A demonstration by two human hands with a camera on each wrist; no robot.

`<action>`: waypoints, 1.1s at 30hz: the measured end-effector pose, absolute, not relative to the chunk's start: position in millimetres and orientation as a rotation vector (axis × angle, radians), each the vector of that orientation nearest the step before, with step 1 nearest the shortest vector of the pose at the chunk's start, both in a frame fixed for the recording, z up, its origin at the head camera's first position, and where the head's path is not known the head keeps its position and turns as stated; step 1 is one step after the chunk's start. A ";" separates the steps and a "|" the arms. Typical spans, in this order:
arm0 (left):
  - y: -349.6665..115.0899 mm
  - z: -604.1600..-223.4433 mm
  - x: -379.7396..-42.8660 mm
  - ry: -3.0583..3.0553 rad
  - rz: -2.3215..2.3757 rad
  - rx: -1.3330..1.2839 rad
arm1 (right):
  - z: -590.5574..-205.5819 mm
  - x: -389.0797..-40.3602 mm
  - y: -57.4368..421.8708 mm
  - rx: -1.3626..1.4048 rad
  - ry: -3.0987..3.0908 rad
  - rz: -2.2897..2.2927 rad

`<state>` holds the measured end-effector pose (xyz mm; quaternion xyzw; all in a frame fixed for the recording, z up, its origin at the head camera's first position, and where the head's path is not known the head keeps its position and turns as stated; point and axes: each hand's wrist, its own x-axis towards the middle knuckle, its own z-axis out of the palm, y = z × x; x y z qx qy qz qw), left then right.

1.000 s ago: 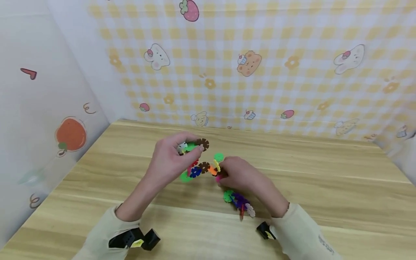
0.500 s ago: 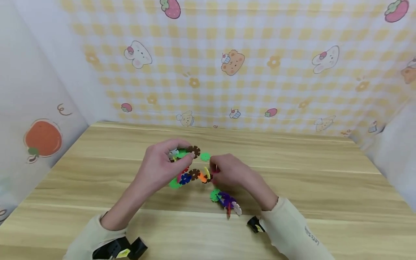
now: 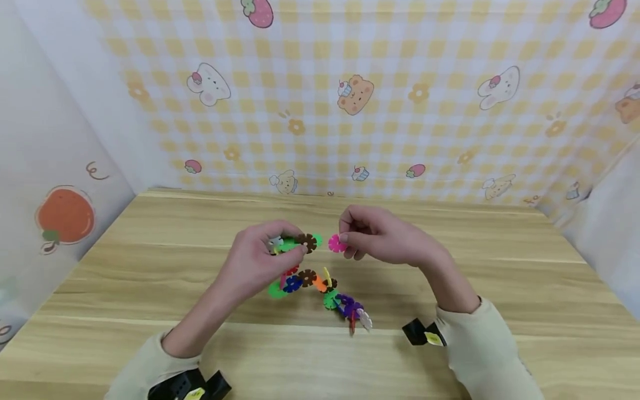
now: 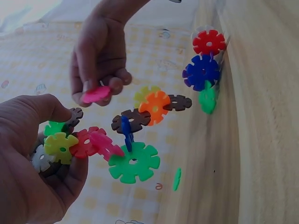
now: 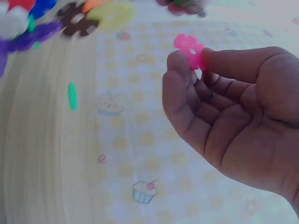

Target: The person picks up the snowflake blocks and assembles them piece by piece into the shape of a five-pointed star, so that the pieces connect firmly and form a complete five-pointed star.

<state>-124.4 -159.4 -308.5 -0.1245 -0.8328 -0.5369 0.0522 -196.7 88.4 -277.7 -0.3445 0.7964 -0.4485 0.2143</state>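
Note:
My left hand (image 3: 262, 253) holds one end of a chain of interlocked plastic snowflake discs, thumb and fingers at a brown disc (image 3: 306, 243). In the left wrist view the chain runs from a white disc (image 4: 43, 157) through a red disc (image 4: 87, 142) and a large green disc (image 4: 134, 162) to an orange disc (image 4: 154, 108) and a dark brown one (image 4: 179, 102). Between thumb and fingertips my right hand (image 3: 387, 236) pinches a single pink snowflake disc (image 3: 335, 243), held just right of the brown disc with a small gap.
A separate cluster of joined discs, with a purple disc (image 3: 348, 305) and a red disc (image 4: 209, 42), lies on the wooden table (image 3: 475, 266) nearer the front. One loose green disc (image 5: 72, 96) lies farther back. A checked cloth (image 3: 320, 111) covers the wall behind.
My right hand has lifted up and to the right, away from the chain's far end, with the pink disc now plainly showing in its fingertips. The left hand keeps its hold, shifting slightly.

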 end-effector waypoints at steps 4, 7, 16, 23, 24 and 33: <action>-156.8 -309.6 -122.9 -2.541 -1.627 -0.397 | -272.3 -191.6 86.5 -0.979 2.188 -1.282; -156.0 -310.2 -121.8 -2.542 -1.617 -0.406 | -271.3 -189.4 84.3 -1.012 2.200 -1.287; -153.7 -312.7 -123.1 -2.542 -1.603 -0.453 | -271.0 -189.2 84.7 -1.057 2.249 -1.273; -154.4 -311.8 -123.0 -2.527 -1.585 -0.463 | -271.1 -190.5 84.4 -1.127 2.249 -1.286; -154.7 -311.6 -122.8 -2.525 -1.584 -0.464 | -271.2 -190.6 83.9 -1.131 2.247 -1.291; -153.5 -311.6 -120.2 -2.523 -1.619 -0.459 | -272.3 -188.5 84.4 -1.108 2.260 -1.312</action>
